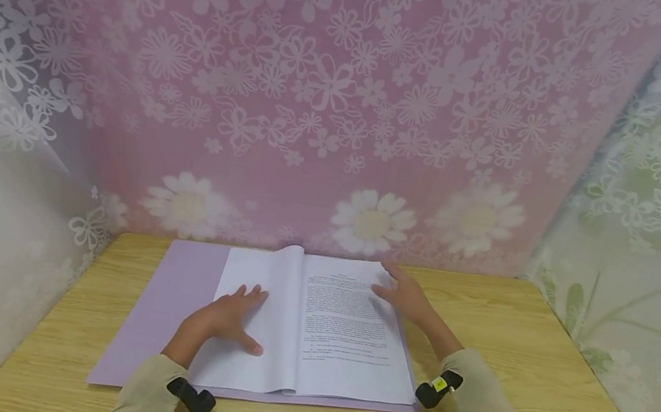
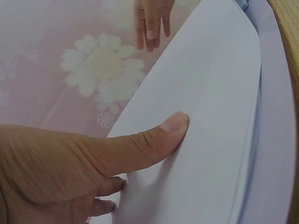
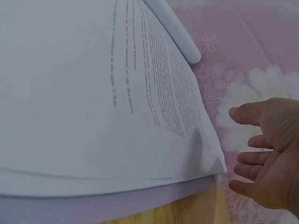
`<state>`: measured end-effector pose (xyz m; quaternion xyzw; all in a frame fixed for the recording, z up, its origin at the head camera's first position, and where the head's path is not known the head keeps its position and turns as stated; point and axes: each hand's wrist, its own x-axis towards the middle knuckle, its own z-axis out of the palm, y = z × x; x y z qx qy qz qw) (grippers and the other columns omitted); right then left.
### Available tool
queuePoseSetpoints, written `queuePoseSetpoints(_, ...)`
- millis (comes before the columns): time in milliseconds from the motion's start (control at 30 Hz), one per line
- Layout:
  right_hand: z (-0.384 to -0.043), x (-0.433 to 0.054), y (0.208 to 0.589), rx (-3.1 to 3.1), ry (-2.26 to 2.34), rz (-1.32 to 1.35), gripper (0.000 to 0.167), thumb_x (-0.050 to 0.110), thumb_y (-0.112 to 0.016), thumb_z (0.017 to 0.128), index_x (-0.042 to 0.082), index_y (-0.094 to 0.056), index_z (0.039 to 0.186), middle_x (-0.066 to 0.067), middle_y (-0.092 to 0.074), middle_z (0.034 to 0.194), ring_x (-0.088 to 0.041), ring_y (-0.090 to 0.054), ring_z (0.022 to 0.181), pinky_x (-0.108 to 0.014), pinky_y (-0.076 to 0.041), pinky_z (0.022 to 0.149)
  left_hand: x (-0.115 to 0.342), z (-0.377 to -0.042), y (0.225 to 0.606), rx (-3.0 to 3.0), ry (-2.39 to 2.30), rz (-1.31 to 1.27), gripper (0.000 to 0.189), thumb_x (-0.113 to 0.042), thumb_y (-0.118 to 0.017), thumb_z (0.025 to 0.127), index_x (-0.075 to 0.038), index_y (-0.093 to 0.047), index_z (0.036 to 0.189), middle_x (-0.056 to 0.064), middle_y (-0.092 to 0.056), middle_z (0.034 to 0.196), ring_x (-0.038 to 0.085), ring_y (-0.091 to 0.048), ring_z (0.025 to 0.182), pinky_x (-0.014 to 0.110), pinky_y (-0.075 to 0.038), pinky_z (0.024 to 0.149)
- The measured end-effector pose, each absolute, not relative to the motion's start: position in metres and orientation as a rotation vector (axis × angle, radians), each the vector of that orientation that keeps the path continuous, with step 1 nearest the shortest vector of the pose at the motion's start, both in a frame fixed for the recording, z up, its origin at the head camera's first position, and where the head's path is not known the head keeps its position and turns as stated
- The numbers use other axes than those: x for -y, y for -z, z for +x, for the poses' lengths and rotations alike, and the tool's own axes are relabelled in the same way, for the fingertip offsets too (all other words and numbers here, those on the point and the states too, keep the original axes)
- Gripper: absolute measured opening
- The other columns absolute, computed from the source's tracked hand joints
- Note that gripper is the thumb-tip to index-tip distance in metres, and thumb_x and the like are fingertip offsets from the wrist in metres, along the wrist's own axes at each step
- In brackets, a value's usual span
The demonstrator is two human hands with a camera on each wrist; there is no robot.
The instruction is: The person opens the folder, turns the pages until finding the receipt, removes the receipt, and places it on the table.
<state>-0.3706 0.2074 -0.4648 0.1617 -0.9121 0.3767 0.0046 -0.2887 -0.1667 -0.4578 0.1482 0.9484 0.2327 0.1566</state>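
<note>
A stack of paper sheets in a lilac folder (image 1: pixel 164 309) lies spread on the wooden table. My left hand (image 1: pixel 227 315) rests on the blank left page (image 1: pixel 247 265), fingers spread. The left wrist view shows its thumb (image 2: pixel 175 126) straight across the white paper. At the upper right corner of the printed right page (image 1: pixel 347 308) is my right hand (image 1: pixel 409 300), its fingers extended. In the right wrist view its fingertips (image 3: pixel 236 168) are close beside the page's corner, with nothing gripped. Along the middle fold, the left-hand sheets (image 1: pixel 286 299) bulge upward.
Wood-grain table (image 1: pixel 512 361) surrounds the folder at the front and sides. A pink flowered cloth (image 1: pixel 347 94) hangs close behind the folder's far edge. Pale flowered cloths stand at the left and right (image 1: pixel 651 247). A black wrist camera (image 1: pixel 438 387) sits on each sleeve.
</note>
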Motion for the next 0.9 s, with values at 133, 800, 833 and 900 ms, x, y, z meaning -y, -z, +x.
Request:
queuePoseSetpoints(133,-0.375,-0.218,0.474,2.862,-1.254,0.462,0.074,0.019,-0.068,0.098,-0.005,-0.029,0.157,-0.028,-0.029,0.163,-0.048,-0.025,0.152,-0.06,-0.025,0.122,0.166,-0.288,0.458,-2.71,-0.671,0.428,0.114,-0.041,-0.094,0.069,-0.007,-0.033,0.159,0.019,-0.025,0.168,0.047,-0.016,0.156,0.071,-0.023,0.119)
queuePoseSetpoints(800,-0.385,-0.224,0.488,2.877,-1.259,0.478,0.064,0.016,-0.064,0.101,-0.005,-0.036,0.155,-0.027,-0.059,0.137,-0.038,-0.063,0.116,-0.045,-0.054,0.095,0.165,-0.286,0.453,-2.703,-0.669,0.416,0.113,-0.04,-0.093,0.071,-0.007,-0.031,0.16,0.02,-0.023,0.168,0.051,-0.016,0.154,0.074,-0.025,0.115)
queuePoseSetpoints(833,-0.385,-0.224,0.488,2.873,-1.265,0.474,0.064,0.016,-0.064,0.101,-0.004,-0.036,0.155,-0.027,-0.059,0.137,-0.038,-0.063,0.116,-0.045,-0.054,0.095,0.165,-0.286,0.453,-2.702,-0.671,0.415,0.113,-0.04,-0.093,0.071,-0.007,-0.031,0.16,0.02,-0.023,0.168,0.051,-0.016,0.154,0.074,-0.024,0.116)
queuePoseSetpoints(900,-0.384,-0.225,0.488,2.858,-1.269,0.469,0.064,0.016,-0.064,0.101,-0.005,-0.036,0.155,-0.028,-0.058,0.14,-0.041,-0.062,0.12,-0.049,-0.053,0.099,0.164,-0.286,0.453,-2.7,-0.676,0.418,0.113,-0.04,-0.093,0.071,-0.007,-0.031,0.16,0.02,-0.023,0.168,0.05,-0.015,0.155,0.073,-0.024,0.116)
